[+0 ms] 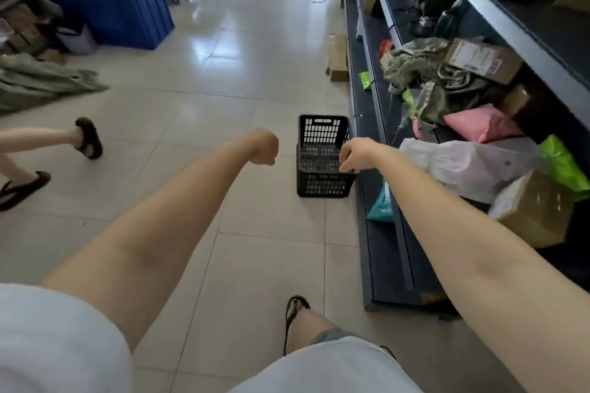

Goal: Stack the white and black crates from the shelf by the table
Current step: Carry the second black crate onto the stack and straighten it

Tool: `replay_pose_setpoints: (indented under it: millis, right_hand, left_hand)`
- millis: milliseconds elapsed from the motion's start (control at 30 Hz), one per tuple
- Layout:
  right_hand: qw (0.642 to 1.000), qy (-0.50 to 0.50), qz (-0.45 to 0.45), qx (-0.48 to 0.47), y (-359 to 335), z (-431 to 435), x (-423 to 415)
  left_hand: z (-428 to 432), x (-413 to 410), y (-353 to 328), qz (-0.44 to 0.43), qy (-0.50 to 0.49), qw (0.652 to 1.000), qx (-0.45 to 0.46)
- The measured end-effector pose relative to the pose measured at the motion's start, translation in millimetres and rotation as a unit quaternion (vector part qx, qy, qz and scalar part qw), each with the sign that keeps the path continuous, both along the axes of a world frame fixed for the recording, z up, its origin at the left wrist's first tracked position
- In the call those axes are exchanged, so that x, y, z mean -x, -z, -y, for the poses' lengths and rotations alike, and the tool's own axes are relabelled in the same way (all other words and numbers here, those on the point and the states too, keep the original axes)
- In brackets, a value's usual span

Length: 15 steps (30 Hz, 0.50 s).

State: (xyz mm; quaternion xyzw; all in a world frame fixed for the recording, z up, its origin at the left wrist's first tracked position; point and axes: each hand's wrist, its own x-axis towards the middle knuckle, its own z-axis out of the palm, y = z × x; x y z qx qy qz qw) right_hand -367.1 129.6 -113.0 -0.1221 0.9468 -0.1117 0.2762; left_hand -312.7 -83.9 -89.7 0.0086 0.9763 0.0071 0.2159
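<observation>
Crate [322, 156] upright beside shelf [386, 265], long axis along it. Left hand [262, 147] clenched, empty, clear of crate. Right hand [353, 155] loosely curled, empty, above shelf-side rim.

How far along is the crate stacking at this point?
Done: a black crate stands on the floor beside the shelf. In hand: nothing; the left hand is fisted, the right hand hangs by its rim, loosely curled. Left: no white one in view, so stacking remains.
</observation>
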Motion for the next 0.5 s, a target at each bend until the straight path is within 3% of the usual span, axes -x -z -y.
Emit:
replay_pose_setpoints:
  millis: [500]
  right_hand:
    - [0.998, -0.002, 0.030, -0.048, 3, 155, 268]
  left_hand:
    - [151, 273, 23, 0.015, 0.020, 0.999, -0.029]
